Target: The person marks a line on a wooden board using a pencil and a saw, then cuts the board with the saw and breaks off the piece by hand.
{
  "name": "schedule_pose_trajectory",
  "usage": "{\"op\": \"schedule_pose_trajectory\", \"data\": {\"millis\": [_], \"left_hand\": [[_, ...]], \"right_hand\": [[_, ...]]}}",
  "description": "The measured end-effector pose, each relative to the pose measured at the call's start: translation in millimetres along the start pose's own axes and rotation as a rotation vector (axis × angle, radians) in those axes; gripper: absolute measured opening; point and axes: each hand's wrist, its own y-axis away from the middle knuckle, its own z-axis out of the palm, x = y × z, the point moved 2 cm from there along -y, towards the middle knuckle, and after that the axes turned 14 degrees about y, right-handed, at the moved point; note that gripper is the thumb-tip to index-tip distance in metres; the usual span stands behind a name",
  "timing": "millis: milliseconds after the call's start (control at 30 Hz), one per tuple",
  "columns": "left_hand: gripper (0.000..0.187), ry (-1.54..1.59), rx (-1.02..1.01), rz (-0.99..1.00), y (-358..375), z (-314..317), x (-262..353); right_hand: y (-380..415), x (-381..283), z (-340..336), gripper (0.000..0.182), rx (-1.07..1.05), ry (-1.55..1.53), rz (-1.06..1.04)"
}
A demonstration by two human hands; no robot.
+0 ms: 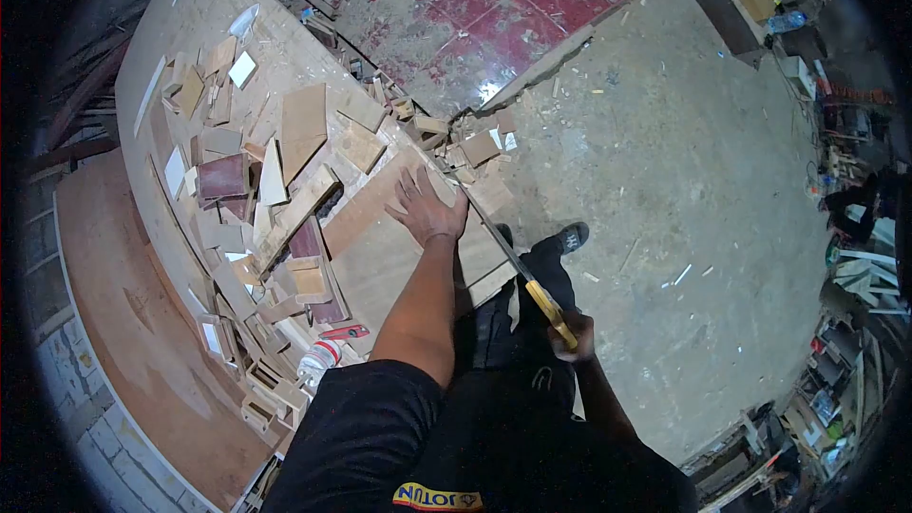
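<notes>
My left hand [430, 212] lies flat with fingers spread on a pale wooden board [385, 271], which rests on the workbench near its edge. A darker brown strip runs along the board's far side. My right hand [574, 338] is wrapped round the yellow handle of a hand saw [545, 304]. The saw's narrow grey blade shows nearly edge-on, running along the board's right edge and up toward my left hand. Part of the blade's far end is hidden beside that hand.
Wood offcuts [304, 123] crowd the workbench [313, 47] left of the board. A white bottle [321, 357] and a red-handled tool [344, 332] lie near my left elbow. Scraps litter the concrete floor [665, 180]. Stacked materials line the right side.
</notes>
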Motion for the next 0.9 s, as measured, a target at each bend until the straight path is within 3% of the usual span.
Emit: {"op": "schedule_pose_trajectory", "data": {"millis": [67, 200, 267, 433, 533, 667, 767, 833, 867, 900], "left_hand": [[0.087, 0.013, 0.031, 0.020, 0.2, 1.7, -1.2], [0.088, -0.004, 0.012, 0.010, -0.8, -1.1, 0.2], [0.088, 0.013, -0.001, 0.006, 1.1, -3.1, 2.0], [0.088, 0.010, 0.018, 0.028, 2.1, -0.7, 0.8], [0.088, -0.008, 0.016, 0.024, -0.1, 1.4, -1.1], [0.089, -0.014, 0.003, 0.011, 1.4, -0.8, 1.3], [0.091, 0.024, 0.003, 0.018, 0.5, -1.0, 0.6], [0.092, 0.039, 0.019, 0.022, 0.4, 1.9, -1.4], [0.092, 0.052, 0.035, 0.034, 0.2, 3.0, -2.2], [0.092, 0.055, 0.035, 0.029, 0.2, 3.0, -2.6]], "right_hand": [[3.7, 4.2, 2.5, 0.017, 0.075, 0.316, -0.374], [2.6, -6.7, -3.2, 0.018, 0.071, 0.444, -0.404], [-4.9, -30.1, -8.9, 0.017, 0.048, 0.445, -0.521], [-32.2, -49.3, 15.2, 0.017, 0.000, 0.328, -0.464], [-52.2, -68.6, 26.3, 0.027, -0.003, 0.118, -0.727], [-48.4, -60.4, 23.4, 0.028, 0.004, 0.185, -0.693], [-34.5, -51.0, 16.0, 0.026, -0.076, 0.100, -0.551], [-25.1, -52.6, 9.4, 0.024, 0.001, 0.243, -0.509], [-18.4, -36.6, 17.5, 0.024, 0.026, -0.041, -0.304], [-21.4, -42.5, 17.6, 0.024, 0.022, -0.038, -0.305]]}}
